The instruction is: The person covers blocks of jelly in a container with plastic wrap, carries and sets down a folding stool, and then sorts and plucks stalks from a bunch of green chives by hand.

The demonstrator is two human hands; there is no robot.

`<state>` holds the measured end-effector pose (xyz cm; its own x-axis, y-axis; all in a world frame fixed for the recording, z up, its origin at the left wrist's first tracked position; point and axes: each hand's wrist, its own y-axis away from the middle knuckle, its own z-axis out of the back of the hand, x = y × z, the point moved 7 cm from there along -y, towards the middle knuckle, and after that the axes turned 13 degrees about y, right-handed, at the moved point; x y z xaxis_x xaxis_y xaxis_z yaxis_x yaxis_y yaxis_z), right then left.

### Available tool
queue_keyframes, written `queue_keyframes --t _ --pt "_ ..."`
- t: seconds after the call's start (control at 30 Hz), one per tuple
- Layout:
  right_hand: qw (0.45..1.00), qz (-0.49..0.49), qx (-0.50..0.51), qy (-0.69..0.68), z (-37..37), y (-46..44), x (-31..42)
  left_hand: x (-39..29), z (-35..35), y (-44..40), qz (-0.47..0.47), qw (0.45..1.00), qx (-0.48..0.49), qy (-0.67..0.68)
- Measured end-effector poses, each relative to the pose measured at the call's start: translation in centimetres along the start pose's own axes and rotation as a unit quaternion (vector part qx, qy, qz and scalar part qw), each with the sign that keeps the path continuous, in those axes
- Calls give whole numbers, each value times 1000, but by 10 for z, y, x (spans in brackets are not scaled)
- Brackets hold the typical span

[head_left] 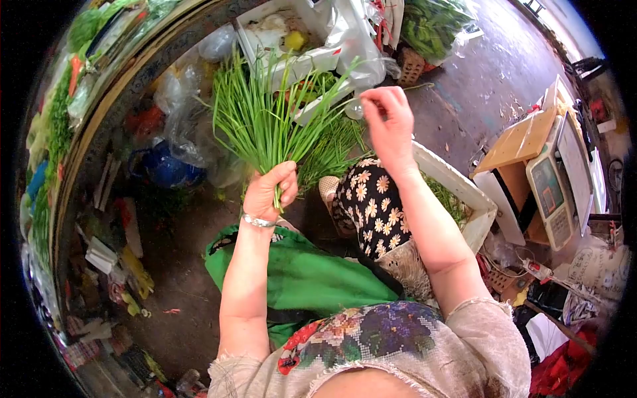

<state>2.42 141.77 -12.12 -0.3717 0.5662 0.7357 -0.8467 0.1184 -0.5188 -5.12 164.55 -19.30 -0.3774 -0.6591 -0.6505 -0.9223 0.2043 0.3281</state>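
Note:
My left hand, with a silver bracelet at the wrist, is closed around the lower stems of a bunch of long green chives. The blades fan upward and away from me. To the right of the bunch, my right hand is raised with thumb and fingers curled together, apart from the chives; whatever is between the fingertips, if anything, is too small to make out. More loose thin greens lie below and behind the bunch, beside my knee.
A white foam box with greens stands right of my leg, near a scale. Ahead sit another white box and a bag of green vegetables. A blue plastic bag lies left, below a curved shelf edge.

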Motion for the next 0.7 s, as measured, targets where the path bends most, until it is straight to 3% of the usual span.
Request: queue_keyframes --t 0.13,0.23,0.3,0.43,0.7 --pt "997 -55 17 45 5 -1 -25 -1 4 0 10 999 17 45" --pt "994 -28 -27 105 14 -4 -15 0 3 -2 13 999 16 41" --pt "999 35 -11 22 12 -6 5 -1 1 -1 12 999 4 32" --pt "991 131 11 24 -7 -5 25 2 -1 0 8 1000 4 1" --pt "988 142 23 54 -16 1 20 3 -8 0 10 999 12 39"
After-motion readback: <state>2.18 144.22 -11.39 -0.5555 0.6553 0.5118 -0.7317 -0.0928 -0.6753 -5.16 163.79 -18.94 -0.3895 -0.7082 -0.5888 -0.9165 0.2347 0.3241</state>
